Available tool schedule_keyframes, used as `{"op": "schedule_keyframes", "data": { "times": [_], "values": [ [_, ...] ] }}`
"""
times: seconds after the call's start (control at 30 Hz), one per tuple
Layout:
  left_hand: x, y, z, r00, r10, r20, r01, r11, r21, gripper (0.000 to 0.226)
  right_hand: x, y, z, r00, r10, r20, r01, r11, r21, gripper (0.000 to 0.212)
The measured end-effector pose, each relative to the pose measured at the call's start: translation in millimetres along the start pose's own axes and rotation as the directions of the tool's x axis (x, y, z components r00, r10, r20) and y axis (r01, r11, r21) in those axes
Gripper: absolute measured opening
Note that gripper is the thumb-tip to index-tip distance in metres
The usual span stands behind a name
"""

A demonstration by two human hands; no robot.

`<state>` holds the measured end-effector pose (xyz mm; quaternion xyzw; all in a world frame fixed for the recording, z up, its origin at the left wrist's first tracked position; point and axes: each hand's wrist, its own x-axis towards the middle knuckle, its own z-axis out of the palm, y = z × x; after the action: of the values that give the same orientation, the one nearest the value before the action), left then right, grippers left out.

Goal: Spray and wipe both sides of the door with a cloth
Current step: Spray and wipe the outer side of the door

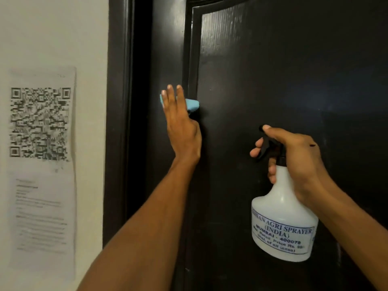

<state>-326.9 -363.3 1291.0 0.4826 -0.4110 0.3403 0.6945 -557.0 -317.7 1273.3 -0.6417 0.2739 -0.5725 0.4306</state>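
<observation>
Because the glossy black wooden door (273, 70) stood upright before the person, the folded light-blue cloth (192, 105) had to be pinned against it. The left hand (180, 122) did this with its fingers (171, 95) straight and flat, pressing, not gripping. The cloth lay on the door's left stile, just beside the raised moulding of the panel, and showed on either side of the fingers. A flat hand there would spread the pressure and let the pad slide along that narrow strip (probably the reason for the fold, too).

The right hand (294, 156) was clenched round the neck of the white plastic spray bottle (281, 223), thumb on top of the head and two fingers hooked over the black trigger (265, 148). The bottle hung upright to the right of the cloth and close to the door face, apparently ready for a squirt without crowding the wiping hand. Whether the trigger was being squeezed could not be told.

Left of the black door frame (119, 122), a white printed paper sheet (39, 164) with a QR code was stuck on the white wall (52, 28). Only one face of the door showed.
</observation>
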Motion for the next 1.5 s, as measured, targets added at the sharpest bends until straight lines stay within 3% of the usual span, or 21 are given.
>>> {"op": "schedule_keyframes", "data": {
  "times": [0.27,0.47,0.57,0.7,0.93,1.07,1.27,1.5],
  "values": [
    [-109.3,41.6,42.8,0.978,-0.062,0.2,0.064,0.998,-0.003,0.09,2.5,8.6,-45.6,0.995,0.036,-0.093,-0.038,0.999,-0.018,0.04],
    [-204.5,82.8,66.4,0.893,0.035,0.45,-0.033,0.999,-0.013,0.101,-3.5,12.7,-88.4,0.989,0.06,-0.136,-0.061,0.998,-0.005,0.041],
    [-238.2,94.4,76.6,0.854,0.103,0.51,-0.11,0.994,-0.018,0.105,-9.2,14.9,-116.8,0.987,0.044,-0.154,-0.048,0.999,-0.021,0.041],
    [-198.7,120.1,95.4,0.876,0.201,0.439,-0.149,0.977,-0.151,0.098,-12.8,11.9,-157.9,0.981,0.021,-0.192,-0.033,0.998,-0.06,0.042],
    [-79.0,185.5,128.0,0.947,0.293,0.134,-0.254,0.934,-0.253,0.082,-9.8,9.6,-214.1,0.967,-0.04,-0.252,0.001,0.988,-0.152,0.041],
    [-48.5,191.5,130.6,0.937,0.35,-0.017,-0.347,0.919,-0.187,0.077,-4.9,8.8,-231.2,0.964,-0.047,-0.26,0.009,0.989,-0.146,0.041],
    [-101.4,127.9,121.1,0.897,0.288,0.336,-0.351,0.925,0.147,0.084,2.6,18.2,-232.2,0.969,-0.04,-0.242,0.012,0.993,-0.116,0.041],
    [-148.0,143.7,119.0,0.912,0.148,0.382,-0.23,0.957,0.178,0.082,10.4,30.8,-212.7,0.983,0.001,-0.186,-0.01,0.999,-0.048,0.04]
  ]
}}
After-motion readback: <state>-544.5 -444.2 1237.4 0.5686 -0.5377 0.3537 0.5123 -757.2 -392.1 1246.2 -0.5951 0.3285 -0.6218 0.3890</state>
